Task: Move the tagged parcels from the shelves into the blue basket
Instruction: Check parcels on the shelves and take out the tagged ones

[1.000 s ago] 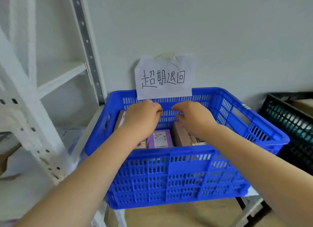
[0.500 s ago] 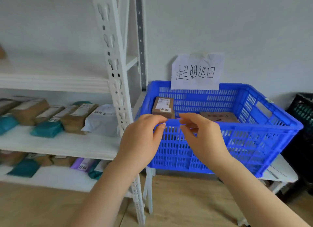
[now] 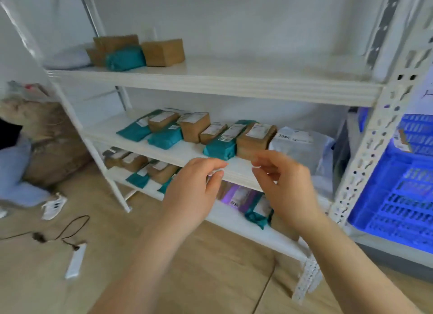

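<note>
My left hand [image 3: 191, 192] and right hand [image 3: 287, 187] hang side by side in front of the middle shelf [image 3: 187, 153], fingers loosely curled, thumb and forefinger close together on each, and neither has hold of anything that I can make out; the frame is blurred by motion. The rack [image 3: 372, 145] fills the view from nine to two o'clock. On the middle shelf, a row of parcels runs from ten o'clock toward one: a teal bag [image 3: 134, 132] at the far left, a second teal bag [image 3: 165, 138] just beside it, brown boxes [image 3: 194, 128] with white labels, a third teal bag [image 3: 220, 148] just above my left fingertips, a brown box [image 3: 254, 141] next to it, and a white bag [image 3: 302, 149] at the right end, just beyond my right hand. The top shelf [image 3: 210, 79] carries brown boxes [image 3: 162, 52], a teal bag [image 3: 125, 58] and a pale bag [image 3: 68, 59] around eleven o'clock. The bottom shelf [image 3: 234, 216] holds more brown and teal parcels [image 3: 140, 166] at nine o'clock, and a purple bag [image 3: 236, 194] partly hidden between my hands. The blue basket [image 3: 398, 196] sits at three o'clock, right of the rack's upright; its slotted wall shows, and one labelled parcel [image 3: 403, 140] shows at its left edge, the rest of its inside out of view. On the floor at eight o'clock lie a white bar [image 3: 76, 263] and a dark cord [image 3: 68, 229].
</note>
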